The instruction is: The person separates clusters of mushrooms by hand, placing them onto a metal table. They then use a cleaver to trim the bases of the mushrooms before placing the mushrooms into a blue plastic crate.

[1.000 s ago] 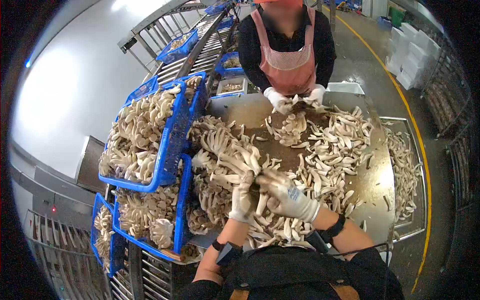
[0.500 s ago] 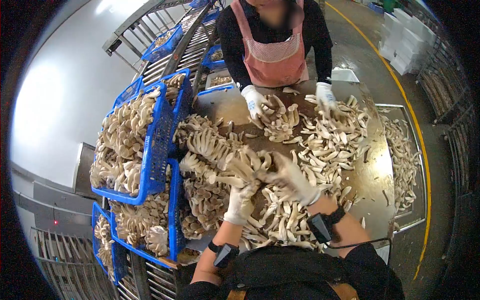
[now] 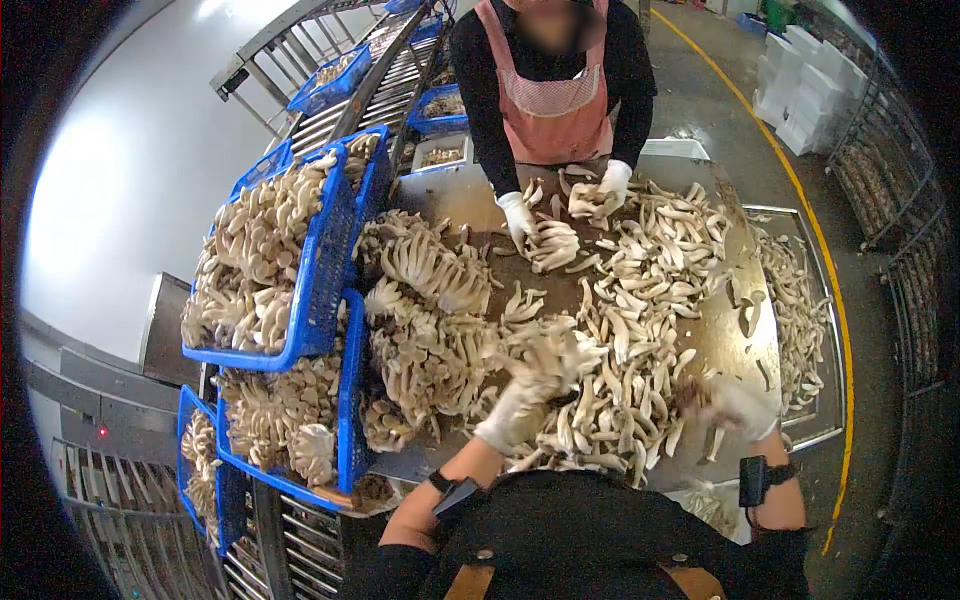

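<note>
My left hand (image 3: 512,412), in a white glove, grips a mushroom cluster (image 3: 548,358) just above the heap of loose mushrooms (image 3: 640,330) on the metal table (image 3: 735,350). My right hand (image 3: 740,405), also gloved and blurred by motion, is out by the table's right front edge, apart from the cluster. Whether it holds anything is unclear. Uncut mushroom clumps (image 3: 425,345) are piled to the left of my left hand.
A co-worker in a pink apron (image 3: 555,100) stands across the table, with both gloved hands on mushrooms. Blue crates (image 3: 325,270) full of mushrooms are stacked at the left by a roller conveyor (image 3: 370,100). A metal tray (image 3: 800,320) with mushrooms lies at the right. White boxes (image 3: 810,90) are stacked far right.
My right hand has left the cluster and swung right to the table's edge. My left hand still holds the cluster. The co-worker's hands moved closer together over their pile.
</note>
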